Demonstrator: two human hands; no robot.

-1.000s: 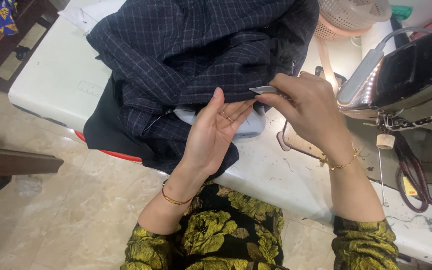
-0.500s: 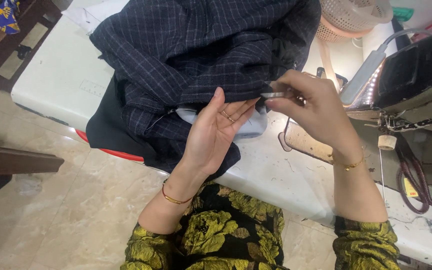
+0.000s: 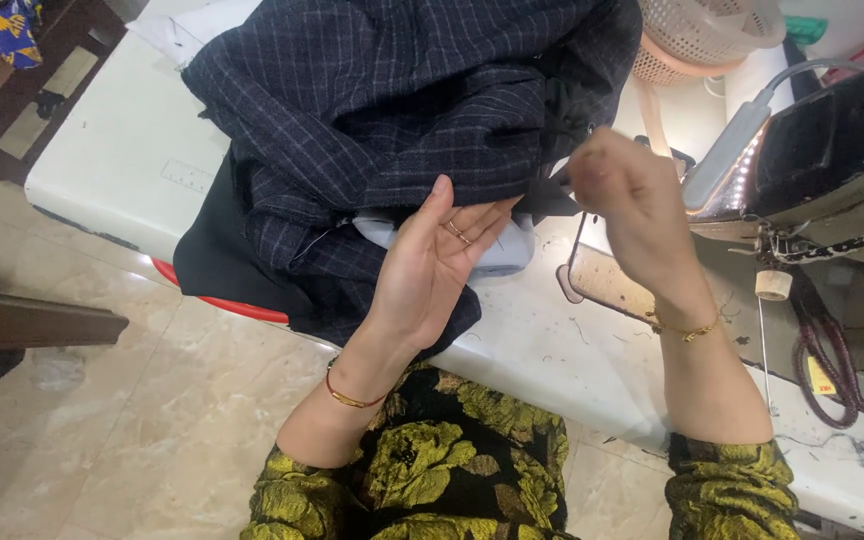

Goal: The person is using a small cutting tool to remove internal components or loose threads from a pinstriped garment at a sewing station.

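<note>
A dark navy checked garment (image 3: 402, 120) is heaped on the white table (image 3: 112, 150). My left hand (image 3: 432, 265) lies open, palm up, with its fingertips against the garment's lower edge. My right hand (image 3: 632, 200) is blurred by motion, its fingers curled shut at the garment's right edge, beside a dark flap of cloth. The small metal tool it held a moment ago is lost in the blur. A pale blue-white piece (image 3: 502, 250) shows under the garment between my hands.
A sewing machine (image 3: 832, 150) with a lit lamp strip stands at the right. A plastic basket (image 3: 712, 30) sits behind it. Dark-handled scissors (image 3: 837, 370) lie near the right edge. A red rim (image 3: 222, 300) peeks from under the cloth. Wooden furniture (image 3: 22, 320) stands at the left.
My right hand has lifted up and slightly right, away from my left palm, and is now blurred. The left hand stays open against the garment.
</note>
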